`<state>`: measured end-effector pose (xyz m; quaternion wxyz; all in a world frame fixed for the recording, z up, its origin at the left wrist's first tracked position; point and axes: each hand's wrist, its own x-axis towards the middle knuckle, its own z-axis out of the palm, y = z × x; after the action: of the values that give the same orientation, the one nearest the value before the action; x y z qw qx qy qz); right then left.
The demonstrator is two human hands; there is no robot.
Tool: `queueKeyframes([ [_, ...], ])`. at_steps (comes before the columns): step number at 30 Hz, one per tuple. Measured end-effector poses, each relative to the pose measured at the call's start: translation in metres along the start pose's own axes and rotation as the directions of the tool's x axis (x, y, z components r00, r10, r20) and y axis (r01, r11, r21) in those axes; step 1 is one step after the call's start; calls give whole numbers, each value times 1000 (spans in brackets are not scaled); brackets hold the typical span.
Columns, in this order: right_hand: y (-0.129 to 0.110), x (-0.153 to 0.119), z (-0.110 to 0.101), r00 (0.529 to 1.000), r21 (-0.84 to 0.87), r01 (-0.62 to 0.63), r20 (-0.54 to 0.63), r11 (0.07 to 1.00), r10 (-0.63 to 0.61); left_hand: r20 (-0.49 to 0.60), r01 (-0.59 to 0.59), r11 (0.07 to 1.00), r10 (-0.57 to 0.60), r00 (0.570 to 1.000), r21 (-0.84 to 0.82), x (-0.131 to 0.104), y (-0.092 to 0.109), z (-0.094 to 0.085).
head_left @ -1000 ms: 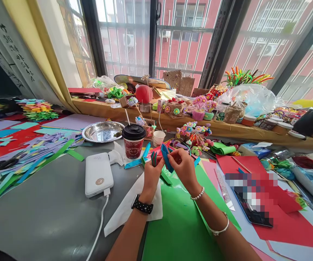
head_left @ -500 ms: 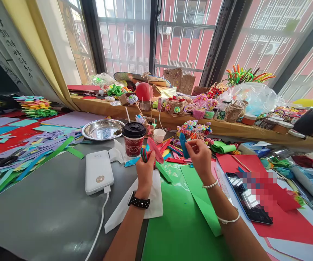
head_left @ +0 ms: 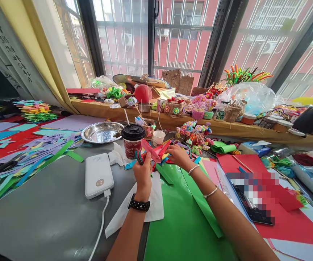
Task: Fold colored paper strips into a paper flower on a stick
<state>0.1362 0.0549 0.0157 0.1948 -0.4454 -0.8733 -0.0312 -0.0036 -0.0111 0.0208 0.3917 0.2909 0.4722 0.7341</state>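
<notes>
My left hand, with a black dotted watch strap at the wrist, is closed around a small bundle of folded paper strips in dark and bright colours. A pink folded paper piece sticks up from the same grip. My right hand reaches in from the right, fingers bunched and pointing left at a pile of coloured folded paper pieces. Yellow and blue paper shows by its fingertips, but whether they pinch a piece is hidden. Under both hands lie green paper sheets and a white tissue.
Behind my left hand stand a lidded drink cup with a straw and a white paper cup. A steel plate and a cabled white power bank are left. A phone lies right on red paper.
My right hand has moved left and down to the paper pile. The blue folded piece it held up no longer shows in its fingers. My left hand keeps its bundle.
</notes>
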Motion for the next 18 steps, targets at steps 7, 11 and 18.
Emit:
queueKeyframes([
  [7,-4,12,3,998,-13,15,60,1000,-14,-41,10,1000,-10,999,-7,4,0,-3],
  [11,-6,0,-7,979,99,-169,-99,981,179,-75,-28,997,33,997,67,7,-2,-6],
  [18,-39,-34,-43,885,809,-163,-133,565,446,59,-155,944,144,988,291,-5,-5,-1],
])
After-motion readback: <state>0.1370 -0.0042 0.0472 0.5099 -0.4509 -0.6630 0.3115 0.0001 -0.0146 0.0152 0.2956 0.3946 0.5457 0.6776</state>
